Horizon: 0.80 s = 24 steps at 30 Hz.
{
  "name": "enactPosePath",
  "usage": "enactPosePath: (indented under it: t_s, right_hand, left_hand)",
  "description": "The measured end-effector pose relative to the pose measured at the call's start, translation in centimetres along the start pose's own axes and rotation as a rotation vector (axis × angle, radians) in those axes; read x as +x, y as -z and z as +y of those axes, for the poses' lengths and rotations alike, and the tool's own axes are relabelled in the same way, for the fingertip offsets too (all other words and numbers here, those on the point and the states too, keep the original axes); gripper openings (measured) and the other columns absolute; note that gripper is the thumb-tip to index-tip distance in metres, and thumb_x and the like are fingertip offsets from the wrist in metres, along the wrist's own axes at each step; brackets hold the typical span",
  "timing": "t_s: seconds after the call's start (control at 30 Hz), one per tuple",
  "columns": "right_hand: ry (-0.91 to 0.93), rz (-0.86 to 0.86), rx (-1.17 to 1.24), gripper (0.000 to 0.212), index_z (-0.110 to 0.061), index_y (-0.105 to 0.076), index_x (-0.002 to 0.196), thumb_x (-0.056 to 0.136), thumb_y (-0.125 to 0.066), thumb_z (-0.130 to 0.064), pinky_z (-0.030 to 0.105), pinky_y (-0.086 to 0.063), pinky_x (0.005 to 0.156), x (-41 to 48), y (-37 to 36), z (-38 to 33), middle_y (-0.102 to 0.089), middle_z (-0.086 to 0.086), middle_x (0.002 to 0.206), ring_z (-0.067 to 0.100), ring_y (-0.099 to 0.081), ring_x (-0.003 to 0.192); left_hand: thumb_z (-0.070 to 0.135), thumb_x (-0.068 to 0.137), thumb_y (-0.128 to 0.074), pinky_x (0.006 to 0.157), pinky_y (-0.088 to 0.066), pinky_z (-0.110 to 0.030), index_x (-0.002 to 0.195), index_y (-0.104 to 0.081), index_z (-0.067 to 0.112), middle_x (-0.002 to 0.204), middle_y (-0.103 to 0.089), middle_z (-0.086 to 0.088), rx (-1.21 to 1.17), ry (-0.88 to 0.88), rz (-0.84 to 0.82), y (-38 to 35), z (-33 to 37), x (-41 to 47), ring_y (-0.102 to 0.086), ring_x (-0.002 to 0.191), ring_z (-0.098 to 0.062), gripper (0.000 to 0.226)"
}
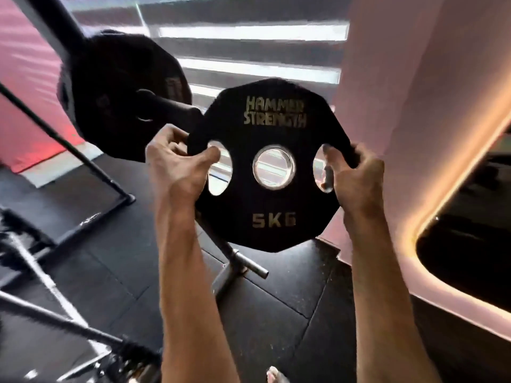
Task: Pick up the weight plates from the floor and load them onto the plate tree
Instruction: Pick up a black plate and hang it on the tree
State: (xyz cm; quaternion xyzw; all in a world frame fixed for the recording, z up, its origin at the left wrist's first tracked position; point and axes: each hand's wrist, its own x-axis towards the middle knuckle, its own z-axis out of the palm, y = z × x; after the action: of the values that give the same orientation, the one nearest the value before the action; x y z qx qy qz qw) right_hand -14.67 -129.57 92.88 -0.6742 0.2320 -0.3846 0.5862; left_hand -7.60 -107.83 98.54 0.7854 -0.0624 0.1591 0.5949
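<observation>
I hold a black 5 kg weight plate (272, 205) upright in front of me, gold lettering facing me, steel-ringed centre hole showing. My left hand (179, 167) grips its left edge through the left grip slot. My right hand (356, 175) grips the right edge through the right slot. To the upper left, a larger black plate (110, 92) sits on a dark peg (171, 105) of the plate tree; the peg's tip lies just left of my plate's upper edge. A lower steel peg (253, 265) of the tree sticks out below my plate.
The tree's black post (52, 26) and base legs (110, 186) stand on dark rubber floor tiles (262, 322). Bars and equipment (55, 313) lie at lower left. A pink wall with a lit curved panel (442, 211) runs along the right. Window blinds (249, 31) lie behind.
</observation>
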Motion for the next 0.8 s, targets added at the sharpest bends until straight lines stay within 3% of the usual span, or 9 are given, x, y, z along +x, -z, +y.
enactPosePath:
  t_s: [0.13,0.23,0.33,0.4,0.53,0.7,0.8]
  right_hand:
    - [0.045,-0.151,0.082,0.024,-0.006,-0.067,0.104,0.091,-0.070,-0.026,0.030,-0.050,0.047,3.5,-4.4,-1.5,-0.062,0.003,0.068,0.016,-0.055,0.049]
    - [0.062,-0.258,0.135,0.025,-0.005,-0.067,0.105,0.091,-0.069,-0.025,0.027,-0.048,0.047,5.1,-6.9,-2.5,-0.063,0.002,0.069,0.016,-0.056,0.050]
    - [0.066,-0.357,0.158,0.028,-0.005,-0.067,0.108,0.091,-0.068,-0.028,0.032,-0.053,0.049,6.4,-9.2,-3.0,-0.064,-0.002,0.072,0.013,-0.058,0.051]
    - [0.070,-0.421,0.188,0.028,-0.007,-0.067,0.109,0.091,-0.069,-0.028,0.035,-0.057,0.052,6.9,-10.7,-3.2,-0.066,-0.003,0.077,0.013,-0.061,0.055]
    - [0.083,-0.559,0.227,0.030,-0.011,-0.065,0.115,0.092,-0.069,-0.029,0.032,-0.058,0.055,8.2,-13.3,-3.3,-0.069,0.003,0.092,0.019,-0.067,0.073]
    - [0.120,-0.669,0.255,0.023,-0.023,-0.063,0.112,0.092,-0.067,-0.034,0.045,-0.061,0.069,9.5,-16.0,-2.9,-0.069,0.004,0.103,0.032,-0.069,0.090]
    - [0.119,-0.698,0.273,0.028,-0.020,-0.061,0.118,0.093,-0.066,-0.033,0.037,-0.061,0.071,10.4,-17.2,-2.7,-0.068,0.004,0.106,0.027,-0.069,0.094]
  left_hand:
    - [0.028,0.067,-0.082,0.043,-0.034,-0.016,0.086,-0.058,0.017,0.069,-0.057,-0.004,0.072,-0.014,0.177,1.0,0.8,2.5,-0.045,0.052,-0.009,0.033]
    - [0.028,0.062,-0.078,0.049,-0.042,-0.025,0.077,-0.054,0.026,0.070,-0.062,-0.006,0.101,0.006,0.281,1.9,1.4,3.5,-0.051,0.053,-0.012,0.029]
    - [0.028,0.063,-0.078,0.064,-0.058,-0.039,0.092,-0.062,0.017,0.087,-0.071,-0.013,0.149,0.042,0.398,2.5,1.7,3.8,-0.068,0.072,-0.026,0.034]
    - [0.026,0.064,-0.078,0.068,-0.059,-0.039,0.097,-0.064,0.013,0.091,-0.072,-0.013,0.164,0.043,0.481,2.7,1.7,3.8,-0.070,0.080,-0.027,0.038]
    - [0.023,0.064,-0.074,0.059,-0.051,-0.029,0.090,-0.060,0.015,0.085,-0.072,-0.008,0.182,0.051,0.605,2.8,1.4,4.0,-0.064,0.068,-0.016,0.031]
    - [0.025,0.064,-0.074,0.069,-0.058,-0.041,0.089,-0.063,0.020,0.082,-0.071,-0.005,0.191,0.073,0.743,2.0,0.6,4.4,-0.069,0.074,-0.022,0.028]
    - [0.023,0.067,-0.075,0.066,-0.058,-0.039,0.087,-0.060,0.019,0.080,-0.070,-0.007,0.232,0.055,0.758,1.5,0.1,5.0,-0.069,0.074,-0.025,0.025]
